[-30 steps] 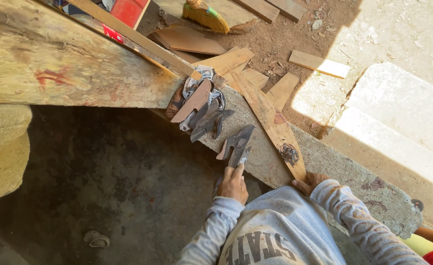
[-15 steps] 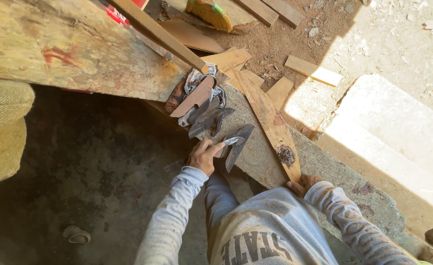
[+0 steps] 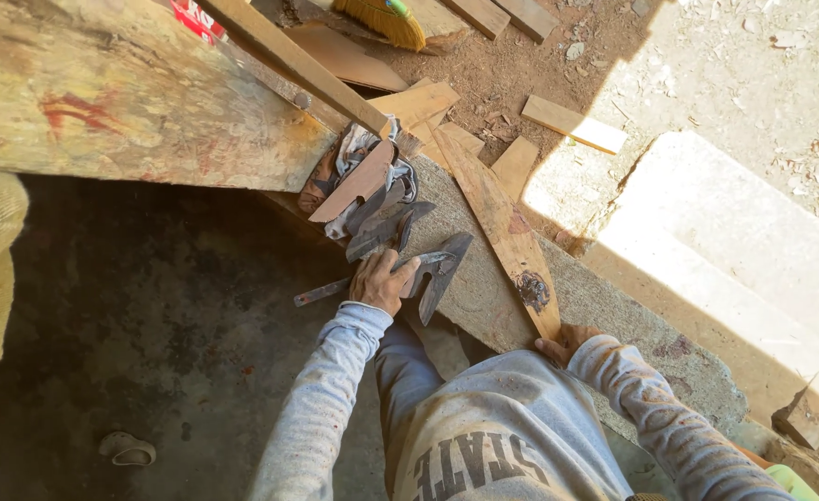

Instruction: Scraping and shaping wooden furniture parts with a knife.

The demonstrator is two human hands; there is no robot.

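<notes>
A large worn plywood board (image 3: 131, 102) fills the left. Just right of it, the left hand (image 3: 382, 281) closes around a flat metal blade (image 3: 433, 269) lying on the stone ledge (image 3: 614, 315), beside more blades (image 3: 382, 227). Farther right, the right hand (image 3: 565, 341) grips the near end of a long wooden strip (image 3: 498, 213).

grey speckled sleeves (image 3: 335, 371), grey sweatshirt (image 3: 511, 445) with dark block lettering, dark grey metal blades (image 3: 442, 269), tan wood plank (image 3: 498, 218) with black stain, yellow broom (image 3: 386, 19), green handle, red-smeared board (image 3: 131, 102)
</notes>
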